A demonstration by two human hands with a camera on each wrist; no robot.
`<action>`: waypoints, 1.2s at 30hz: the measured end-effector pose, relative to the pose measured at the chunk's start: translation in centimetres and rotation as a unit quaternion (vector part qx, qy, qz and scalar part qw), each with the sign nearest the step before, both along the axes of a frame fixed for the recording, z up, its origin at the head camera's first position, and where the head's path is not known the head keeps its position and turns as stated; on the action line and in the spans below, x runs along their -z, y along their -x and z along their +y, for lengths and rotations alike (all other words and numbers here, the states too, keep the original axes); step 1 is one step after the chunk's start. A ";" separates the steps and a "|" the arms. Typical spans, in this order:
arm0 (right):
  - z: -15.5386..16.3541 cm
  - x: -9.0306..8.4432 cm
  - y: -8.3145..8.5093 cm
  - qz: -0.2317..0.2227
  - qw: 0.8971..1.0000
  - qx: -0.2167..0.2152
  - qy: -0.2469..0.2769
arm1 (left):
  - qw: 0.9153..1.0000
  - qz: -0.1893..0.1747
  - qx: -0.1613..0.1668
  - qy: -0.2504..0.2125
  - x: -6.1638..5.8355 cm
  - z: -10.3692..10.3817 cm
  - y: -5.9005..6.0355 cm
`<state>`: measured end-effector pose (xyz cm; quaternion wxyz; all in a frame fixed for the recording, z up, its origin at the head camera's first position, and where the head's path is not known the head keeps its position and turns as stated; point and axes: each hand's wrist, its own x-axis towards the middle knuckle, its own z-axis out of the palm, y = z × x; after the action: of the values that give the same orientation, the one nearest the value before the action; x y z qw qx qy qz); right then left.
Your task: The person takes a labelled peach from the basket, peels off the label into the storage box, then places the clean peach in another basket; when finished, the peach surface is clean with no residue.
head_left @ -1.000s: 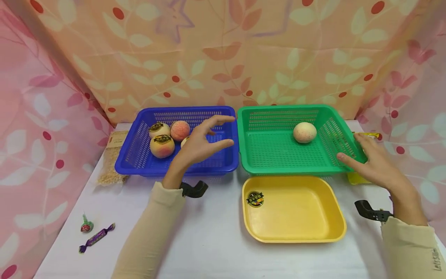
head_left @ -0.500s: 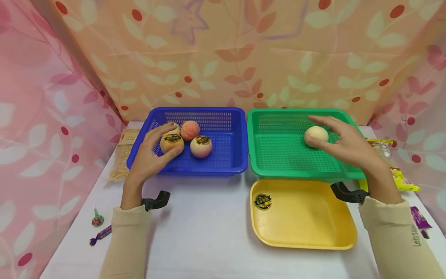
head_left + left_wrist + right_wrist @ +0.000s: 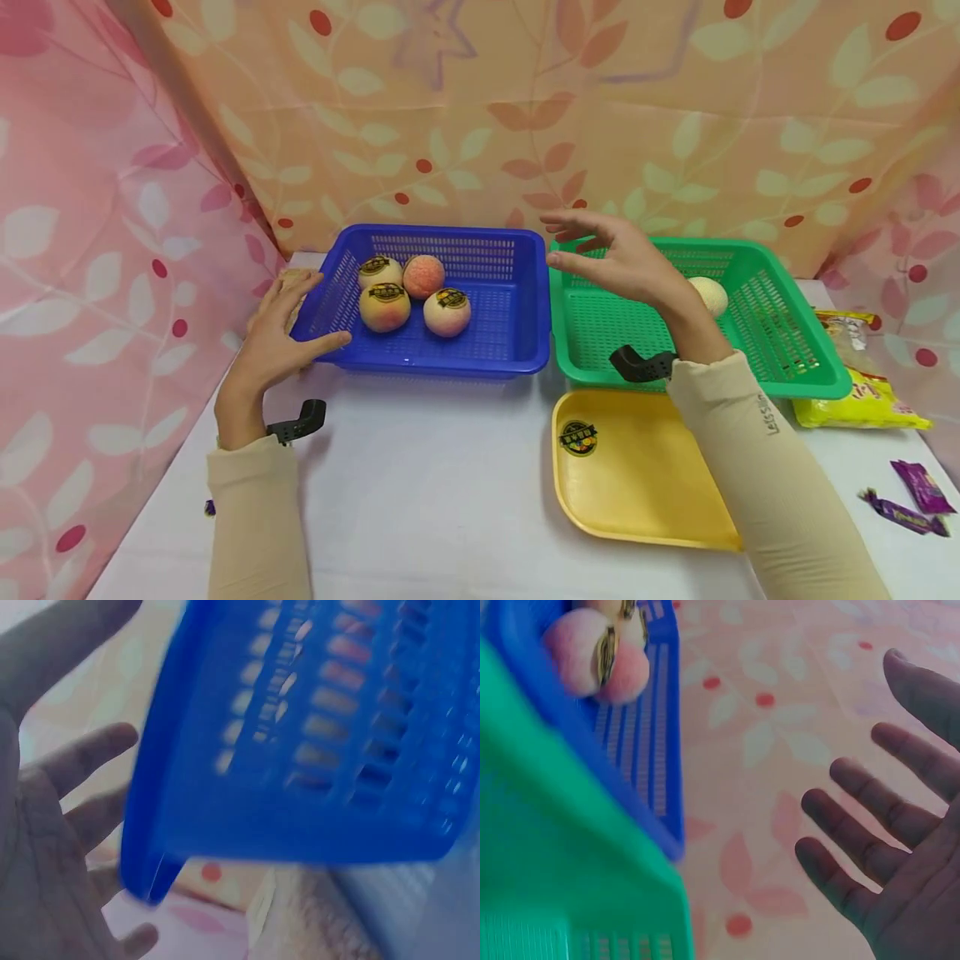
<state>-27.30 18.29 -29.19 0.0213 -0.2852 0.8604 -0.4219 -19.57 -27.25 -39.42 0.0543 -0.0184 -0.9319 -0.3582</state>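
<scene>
My left hand (image 3: 287, 325) is open at the front left corner of the blue basket (image 3: 420, 362), thumb against its front rim and fingers along its left wall. The left wrist view shows that corner (image 3: 300, 787) close beside my spread fingers (image 3: 82, 757). Several peaches (image 3: 384, 307) with dark stickers lie in the blue basket. My right hand (image 3: 603, 250) hovers open and empty above the left rim of the green basket (image 3: 787, 379). My wrist partly hides one pale peach (image 3: 712, 293) that lies inside it. In the right wrist view my open palm (image 3: 900, 870) is above both baskets.
A yellow tray (image 3: 645, 492) with a sticker (image 3: 578, 437) sits in front of the green basket. A yellow snack bag (image 3: 862, 404) and purple candies (image 3: 911, 500) lie at the right. Patterned cloth walls close in the white table (image 3: 420, 483) at the back and both sides.
My left hand let go of a peach in the blue basket and moved out to its front left corner. My right hand left the pale peach and swung left over the green basket's left rim.
</scene>
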 end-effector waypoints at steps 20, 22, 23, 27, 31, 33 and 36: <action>-8.4 5.1 7.0 -0.115 0.990 -0.045 0.069 | 0.997 -0.044 0.028 -0.060 1.8 -1.9 0.0; -9.0 5.7 7.2 -0.118 0.991 -0.050 0.049 | 0.997 -0.055 0.021 -0.057 1.8 -2.0 -0.1; -9.4 5.9 7.2 -0.122 0.990 -0.055 0.040 | 0.996 -0.060 0.017 -0.056 1.8 -2.0 -0.1; -11.1 6.7 7.3 -0.136 0.987 -0.082 0.002 | 0.996 -0.070 0.012 -0.056 1.8 -2.2 -0.2; -12.7 7.7 7.5 -0.154 0.980 -0.114 -0.049 | 0.996 -0.065 0.017 -0.063 1.7 -2.4 -0.3; -13.2 8.2 7.7 -0.165 0.975 -0.128 -0.079 | 0.996 -0.063 0.019 -0.068 1.6 -2.5 -0.3; -13.5 8.7 7.7 -0.185 0.966 -0.140 -0.116 | 0.995 -0.064 0.017 -0.069 1.6 -2.5 -0.4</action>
<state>-35.01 4.77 -37.91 0.2714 -0.3152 0.8364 -0.3570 -19.20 -29.80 -41.00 -0.0102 -0.0078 -0.9060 -0.4231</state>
